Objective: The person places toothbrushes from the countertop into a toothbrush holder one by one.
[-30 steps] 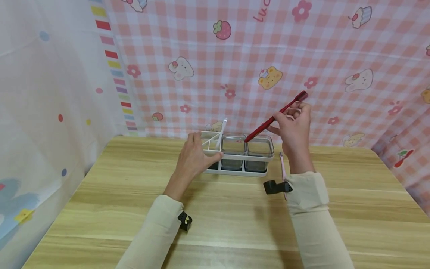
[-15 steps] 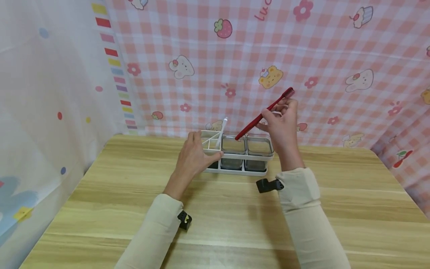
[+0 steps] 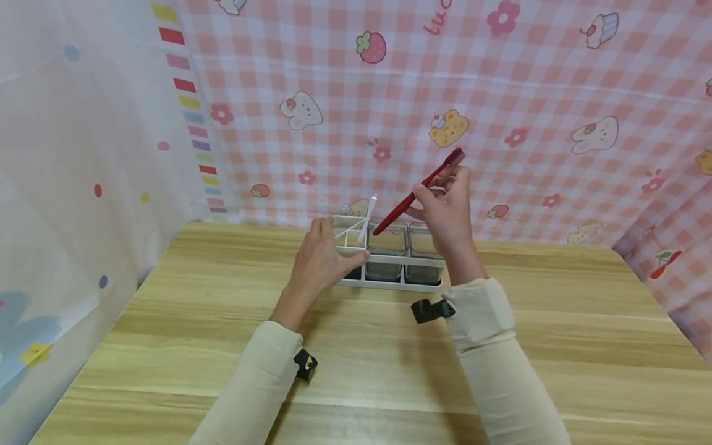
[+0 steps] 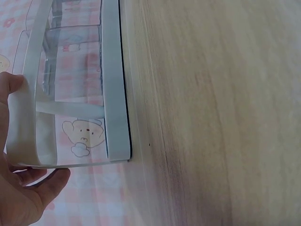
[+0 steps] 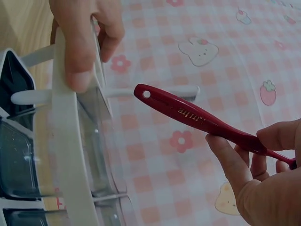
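A white toothbrush rack (image 3: 403, 261) with two clear cups stands against the cloth at the table's back. My left hand (image 3: 318, 258) grips its left end, thumb on the front rail and fingers behind, as the left wrist view confirms. A white toothbrush (image 3: 368, 215) leans in the rack's divided left section. Above the rack, my right hand (image 3: 447, 213) pinches a red toothbrush (image 3: 396, 213) by its handle. The bristle end points up and right, the handle end down and left over the middle cup (image 3: 384, 247). In the right wrist view the handle's holed end (image 5: 141, 90) appears near the white toothbrush.
Pink checked cloth (image 3: 534, 93) hangs directly behind the rack, and pale cloth (image 3: 100, 154) hangs at the left. The wooden table (image 3: 356, 371) runs forward from them. My right forearm (image 3: 500, 358) covers part of the table on the right.
My right hand has moved left with the red toothbrush, from over the gap between the cups towards the white toothbrush. My forearm now hides a pink toothbrush seen earlier. The left hand stays put.
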`<state>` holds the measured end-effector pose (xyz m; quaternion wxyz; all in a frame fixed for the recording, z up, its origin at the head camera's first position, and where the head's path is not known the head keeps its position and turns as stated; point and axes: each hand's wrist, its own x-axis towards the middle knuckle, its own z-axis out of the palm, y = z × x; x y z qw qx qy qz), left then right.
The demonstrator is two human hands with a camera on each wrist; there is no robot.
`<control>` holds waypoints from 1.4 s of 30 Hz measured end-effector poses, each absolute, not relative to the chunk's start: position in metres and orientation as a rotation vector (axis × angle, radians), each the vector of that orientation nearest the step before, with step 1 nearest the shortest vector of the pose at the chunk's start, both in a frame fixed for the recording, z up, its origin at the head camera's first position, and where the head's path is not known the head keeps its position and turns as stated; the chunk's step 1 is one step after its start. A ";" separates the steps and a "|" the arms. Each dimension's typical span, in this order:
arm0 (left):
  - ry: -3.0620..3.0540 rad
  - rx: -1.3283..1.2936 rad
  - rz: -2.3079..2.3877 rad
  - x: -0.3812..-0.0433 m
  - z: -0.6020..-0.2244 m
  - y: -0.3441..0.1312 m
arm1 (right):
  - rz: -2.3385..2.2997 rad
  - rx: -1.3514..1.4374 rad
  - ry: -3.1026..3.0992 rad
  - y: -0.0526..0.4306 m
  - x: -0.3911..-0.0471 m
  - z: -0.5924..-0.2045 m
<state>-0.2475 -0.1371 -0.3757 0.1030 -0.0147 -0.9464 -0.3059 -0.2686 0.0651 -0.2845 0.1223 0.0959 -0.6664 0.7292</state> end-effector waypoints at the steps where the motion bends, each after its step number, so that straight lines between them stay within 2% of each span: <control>1: -2.793 -0.042 -0.902 -0.247 -0.376 -0.137 | 2.127 0.281 -1.954 0.063 -0.268 -0.285; 15: -2.790 -0.068 -0.889 -0.248 -0.376 -0.137 | 2.089 0.373 -2.006 0.042 -0.263 -0.297; 42: -2.767 -0.053 -0.919 -0.247 -0.377 -0.138 | 1.957 0.466 -2.123 0.031 -0.263 -0.307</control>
